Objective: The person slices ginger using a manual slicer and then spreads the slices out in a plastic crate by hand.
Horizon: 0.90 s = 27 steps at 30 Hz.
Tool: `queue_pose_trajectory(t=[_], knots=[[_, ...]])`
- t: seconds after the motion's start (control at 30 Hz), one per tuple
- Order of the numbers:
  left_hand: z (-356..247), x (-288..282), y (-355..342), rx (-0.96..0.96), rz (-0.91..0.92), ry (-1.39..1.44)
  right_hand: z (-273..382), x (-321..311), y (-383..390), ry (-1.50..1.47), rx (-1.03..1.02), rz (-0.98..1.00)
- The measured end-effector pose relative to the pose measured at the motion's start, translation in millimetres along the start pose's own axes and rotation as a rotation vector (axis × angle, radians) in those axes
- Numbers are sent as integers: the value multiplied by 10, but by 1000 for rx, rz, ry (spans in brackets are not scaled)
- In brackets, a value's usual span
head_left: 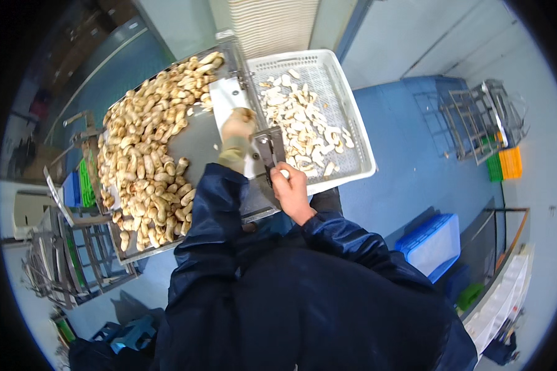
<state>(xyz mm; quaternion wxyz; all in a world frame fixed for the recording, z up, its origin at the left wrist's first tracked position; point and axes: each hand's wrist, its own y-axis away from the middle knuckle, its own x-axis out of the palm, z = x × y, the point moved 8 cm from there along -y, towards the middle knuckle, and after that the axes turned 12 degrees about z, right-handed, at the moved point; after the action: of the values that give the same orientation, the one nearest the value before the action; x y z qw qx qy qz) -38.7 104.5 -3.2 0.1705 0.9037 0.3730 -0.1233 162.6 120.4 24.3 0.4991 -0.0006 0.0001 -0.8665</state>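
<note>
Many pale brown, elongated mushrooms (145, 167) are piled on a steel tray table (201, 154). At its right edge is a white board (226, 99) with a hinged metal cutter (269, 148). My left hand (235, 133), in a pale glove, is closed over the board with what looks like a mushroom, partly hidden by the fingers, just left of the blade. My right hand (289, 188) grips the cutter's dark handle. A white perforated crate (354, 139) to the right holds pale cut pieces (294, 123).
Metal racks (470, 117) stand at right beside green and orange crates (510, 164). A blue-and-white bin (427, 244) is on the blue floor (384, 179). Another metal rack (62, 260) is at left, and blue stools (136, 331) are at lower left.
</note>
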Motion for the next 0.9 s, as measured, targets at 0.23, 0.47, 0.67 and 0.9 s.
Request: queue_pose_trajectory(t=[0.23, 0.47, 0.67, 0.9], knots=[[-766, -502, 544, 203, 428, 281, 165, 89, 28, 35, 32, 57], [-17, -1865, 881, -234, -63, -608, -57, 48, 41, -128, 37, 82], [618, -1491, 899, -283, -191, -1234, -65, 121, 49, -180, 39, 133], [295, -1128, 545, 77, 8, -93, 10, 121, 41, -259, 30, 144]])
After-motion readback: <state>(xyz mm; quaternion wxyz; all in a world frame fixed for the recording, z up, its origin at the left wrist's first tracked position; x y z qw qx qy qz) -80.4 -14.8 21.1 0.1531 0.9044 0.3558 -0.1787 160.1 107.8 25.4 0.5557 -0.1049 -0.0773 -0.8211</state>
